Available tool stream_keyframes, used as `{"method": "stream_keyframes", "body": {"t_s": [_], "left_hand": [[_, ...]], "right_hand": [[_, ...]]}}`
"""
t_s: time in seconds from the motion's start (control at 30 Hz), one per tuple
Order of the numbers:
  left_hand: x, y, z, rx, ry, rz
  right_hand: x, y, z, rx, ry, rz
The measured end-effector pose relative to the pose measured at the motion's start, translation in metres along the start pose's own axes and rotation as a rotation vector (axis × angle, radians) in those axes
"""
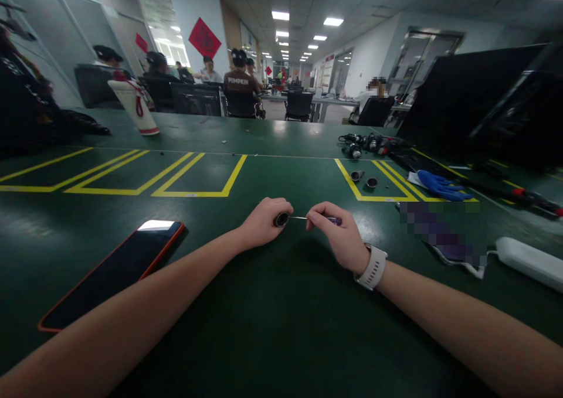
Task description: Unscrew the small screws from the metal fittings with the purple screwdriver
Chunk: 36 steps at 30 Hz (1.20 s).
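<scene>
Near the middle of the green table, my left hand (264,223) is closed around a small round connector (281,219) with a dark open face and a metal rim. My right hand (334,234), wearing a watch with a pale band, grips a small screwdriver (335,220) by its dark purplish handle. The thin metal shaft points left to the connector's edge; whether the tip touches it I cannot tell. Two similar round metal connectors (372,182) lie beyond my right hand, inside a yellow-taped area.
An orange-edged phone (118,269) lies by my left forearm. To the right are a blue glove (440,185), a blurred-out phone-like item (444,237) and a white power strip (532,262). Cabled metal parts (365,145) lie farther back; a white cup (136,108) stands back left. People sit beyond.
</scene>
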<state>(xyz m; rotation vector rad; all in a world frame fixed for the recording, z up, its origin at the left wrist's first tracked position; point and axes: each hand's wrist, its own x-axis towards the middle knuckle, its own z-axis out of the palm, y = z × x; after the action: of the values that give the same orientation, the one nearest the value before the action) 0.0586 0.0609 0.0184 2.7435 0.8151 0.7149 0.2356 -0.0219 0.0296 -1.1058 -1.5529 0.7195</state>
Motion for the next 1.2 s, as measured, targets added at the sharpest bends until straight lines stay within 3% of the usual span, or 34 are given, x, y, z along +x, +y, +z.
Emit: {"method": "stream_keyframes", "body": {"t_s": [0.27,0.57,1.03,1.1,1.2], "left_hand": [[-0.011,0.002,-0.014,0.091,-0.08,0.033],[-0.019,0.014,-0.024,0.425,-0.207,0.196],[-0.019,0.018,-0.023,0.832,-0.2,0.535],[-0.02,0.018,-0.025,0.805,-0.208,0.521],[-0.022,0.017,-0.028,0.692,-0.172,0.371]], "right_hand": [[-0.002,-0.002,0.0,0.031,-0.067,0.029],[-0.005,-0.003,0.002,0.043,-0.113,0.041],[-0.005,-0.004,0.006,0.019,-0.141,0.094],[-0.005,-0.004,0.006,0.021,-0.145,0.091],[-0.004,-0.001,0.005,0.065,-0.132,0.081]]}}
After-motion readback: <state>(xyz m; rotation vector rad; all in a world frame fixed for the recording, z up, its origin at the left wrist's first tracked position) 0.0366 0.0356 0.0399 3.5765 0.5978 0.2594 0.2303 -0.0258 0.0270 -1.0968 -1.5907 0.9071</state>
